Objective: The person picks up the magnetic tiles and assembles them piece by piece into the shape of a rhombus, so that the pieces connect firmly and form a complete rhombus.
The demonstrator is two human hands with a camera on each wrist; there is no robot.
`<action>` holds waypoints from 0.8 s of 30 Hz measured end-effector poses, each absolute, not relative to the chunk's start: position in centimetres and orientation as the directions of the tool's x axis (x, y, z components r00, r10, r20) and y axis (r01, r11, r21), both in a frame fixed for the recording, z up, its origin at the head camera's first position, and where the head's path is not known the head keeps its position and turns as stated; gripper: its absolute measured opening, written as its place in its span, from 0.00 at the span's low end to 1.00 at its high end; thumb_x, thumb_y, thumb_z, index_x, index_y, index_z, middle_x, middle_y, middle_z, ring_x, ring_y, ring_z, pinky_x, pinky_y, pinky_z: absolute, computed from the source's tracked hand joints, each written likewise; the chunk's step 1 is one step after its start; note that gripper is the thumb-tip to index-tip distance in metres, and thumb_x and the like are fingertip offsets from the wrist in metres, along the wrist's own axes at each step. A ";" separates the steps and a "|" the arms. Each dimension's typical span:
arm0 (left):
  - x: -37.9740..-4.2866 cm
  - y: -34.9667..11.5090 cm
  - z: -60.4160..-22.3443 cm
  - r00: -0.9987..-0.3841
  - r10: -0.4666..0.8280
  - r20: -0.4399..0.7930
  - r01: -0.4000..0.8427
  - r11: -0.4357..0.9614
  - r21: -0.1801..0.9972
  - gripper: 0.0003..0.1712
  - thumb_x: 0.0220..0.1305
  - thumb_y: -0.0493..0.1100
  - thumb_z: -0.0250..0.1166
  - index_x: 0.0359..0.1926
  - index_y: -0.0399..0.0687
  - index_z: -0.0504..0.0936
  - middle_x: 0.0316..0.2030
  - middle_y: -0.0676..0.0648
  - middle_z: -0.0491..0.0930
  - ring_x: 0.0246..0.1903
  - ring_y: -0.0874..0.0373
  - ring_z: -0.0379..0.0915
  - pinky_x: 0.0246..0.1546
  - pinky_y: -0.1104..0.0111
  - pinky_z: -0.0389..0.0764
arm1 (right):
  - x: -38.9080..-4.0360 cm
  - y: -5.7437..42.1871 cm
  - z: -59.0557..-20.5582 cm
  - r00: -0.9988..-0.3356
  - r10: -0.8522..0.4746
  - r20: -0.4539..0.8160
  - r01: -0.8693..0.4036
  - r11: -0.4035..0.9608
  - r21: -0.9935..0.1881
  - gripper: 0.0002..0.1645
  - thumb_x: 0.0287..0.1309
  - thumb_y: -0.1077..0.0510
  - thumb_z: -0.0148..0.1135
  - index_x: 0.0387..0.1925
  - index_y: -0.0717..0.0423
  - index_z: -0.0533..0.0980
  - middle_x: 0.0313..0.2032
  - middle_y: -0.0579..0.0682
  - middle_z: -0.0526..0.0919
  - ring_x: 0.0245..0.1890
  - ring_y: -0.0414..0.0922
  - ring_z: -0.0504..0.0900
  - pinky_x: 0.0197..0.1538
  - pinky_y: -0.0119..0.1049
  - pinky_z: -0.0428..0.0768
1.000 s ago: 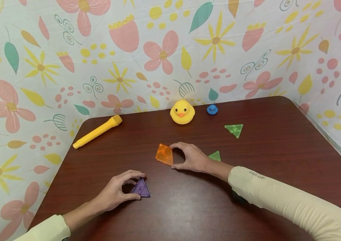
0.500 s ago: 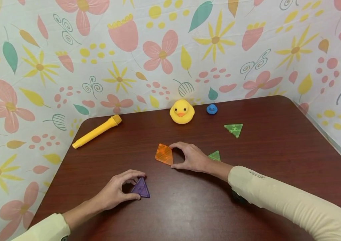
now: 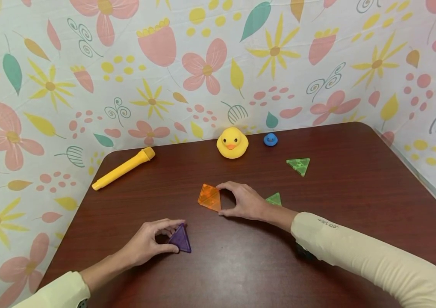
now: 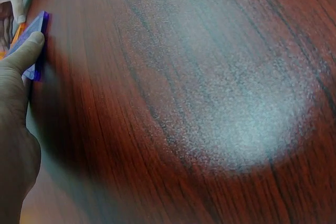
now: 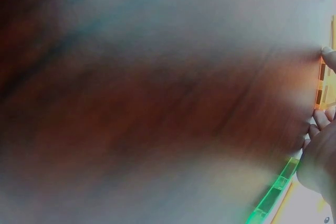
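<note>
Between thumb and fingers, my left hand (image 3: 146,244) pinches a purple see-through triangular magnetic tile (image 3: 181,238). That tile stands tilted in the head view, and in the left wrist view the thumb presses across the purple tile (image 4: 39,69). Up and to the right, my right hand (image 3: 246,201) grips the right side of an orange see-through tile piece (image 3: 209,197), thumb at its lower corner and forefinger at its upper one. The orange piece lies flat, four-sided, with a line across it. A green triangular tile (image 3: 274,199) is partly hidden behind the right hand.
Another green triangular tile (image 3: 299,166) lies farther back on the dark wood table (image 3: 241,269). A yellow rubber duck (image 3: 232,143) and a small blue duck (image 3: 270,139) stand at the back edge. A yellow toy microphone (image 3: 123,168) lies at left. Flowered cloth (image 3: 206,64) hangs behind.
The purple tile has tipped up from lying nearly flat as my left fingers pinch it. My right hand and the orange piece have stayed in place.
</note>
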State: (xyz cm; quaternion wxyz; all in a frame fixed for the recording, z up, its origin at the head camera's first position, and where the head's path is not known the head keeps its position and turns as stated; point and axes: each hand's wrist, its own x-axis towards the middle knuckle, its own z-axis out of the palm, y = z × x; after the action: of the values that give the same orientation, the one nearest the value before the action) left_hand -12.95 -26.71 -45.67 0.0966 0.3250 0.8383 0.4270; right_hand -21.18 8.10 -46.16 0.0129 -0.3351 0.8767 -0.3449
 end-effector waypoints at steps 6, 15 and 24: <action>-13.1 -26.8 -45.9 -0.779 0.607 0.156 0.465 0.393 0.793 0.28 0.60 0.39 0.81 0.61 0.40 0.85 0.46 0.50 0.89 0.41 0.58 0.86 0.44 0.65 0.87 | -21.1 8.1 -46.1 -0.775 -0.597 0.207 -0.579 0.540 -0.611 0.44 0.54 0.49 0.85 0.68 0.59 0.75 0.64 0.54 0.82 0.66 0.50 0.79 0.68 0.50 0.77; -13.2 -26.8 -45.7 -0.784 0.597 0.169 0.459 0.374 0.806 0.18 0.64 0.38 0.77 0.55 0.42 0.89 0.45 0.48 0.90 0.40 0.57 0.87 0.42 0.65 0.88 | -20.9 8.1 -46.0 -0.769 -0.596 0.229 -0.594 0.534 -0.602 0.44 0.54 0.49 0.85 0.68 0.59 0.76 0.63 0.54 0.82 0.65 0.52 0.80 0.67 0.51 0.78; -13.7 -26.5 -45.5 -0.804 0.563 0.194 0.461 0.382 0.801 0.10 0.62 0.37 0.79 0.44 0.52 0.92 0.38 0.54 0.90 0.38 0.59 0.87 0.40 0.67 0.87 | -21.0 8.1 -46.0 -0.771 -0.596 0.224 -0.591 0.540 -0.599 0.44 0.53 0.49 0.85 0.68 0.59 0.75 0.63 0.54 0.82 0.64 0.51 0.81 0.66 0.50 0.78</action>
State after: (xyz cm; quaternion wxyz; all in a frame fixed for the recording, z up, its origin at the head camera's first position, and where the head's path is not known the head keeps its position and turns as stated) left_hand -13.71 -26.47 -45.49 0.0552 0.3085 0.8296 0.4622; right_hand -21.04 8.09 -46.02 0.0033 -0.3381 0.8776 -0.3399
